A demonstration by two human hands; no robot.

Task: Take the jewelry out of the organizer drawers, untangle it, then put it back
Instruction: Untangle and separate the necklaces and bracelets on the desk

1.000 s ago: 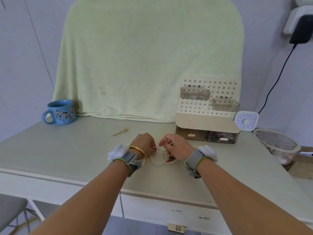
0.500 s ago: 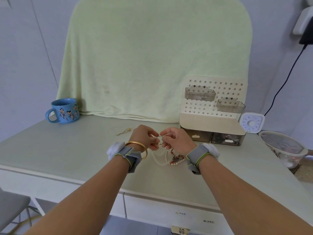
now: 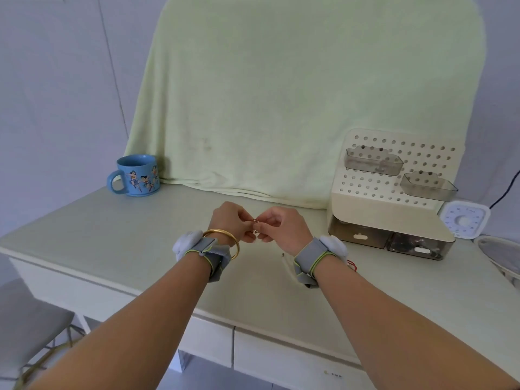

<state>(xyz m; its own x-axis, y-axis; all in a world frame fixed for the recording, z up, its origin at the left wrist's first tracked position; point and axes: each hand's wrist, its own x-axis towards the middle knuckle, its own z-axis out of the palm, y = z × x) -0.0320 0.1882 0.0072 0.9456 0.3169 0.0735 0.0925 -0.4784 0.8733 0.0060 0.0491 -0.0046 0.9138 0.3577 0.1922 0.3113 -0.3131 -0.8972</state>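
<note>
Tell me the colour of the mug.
Blue mug with cartoon figures; shows best in the head view.

Glossy ceramic mug (image 3: pixel 138 175); matt terry-cloth towel (image 3: pixel 295 94).

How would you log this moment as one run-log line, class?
phase: untangling | left hand: pinches small ring jewelry | right hand: pinches same piece | position: above table | organizer drawers: look closed

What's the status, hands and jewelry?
Left hand and right hand both pinch small ring piece. Other jewelry on table, mostly hidden by right wrist. Organizer drawers look closed, nothing blocking.
</note>
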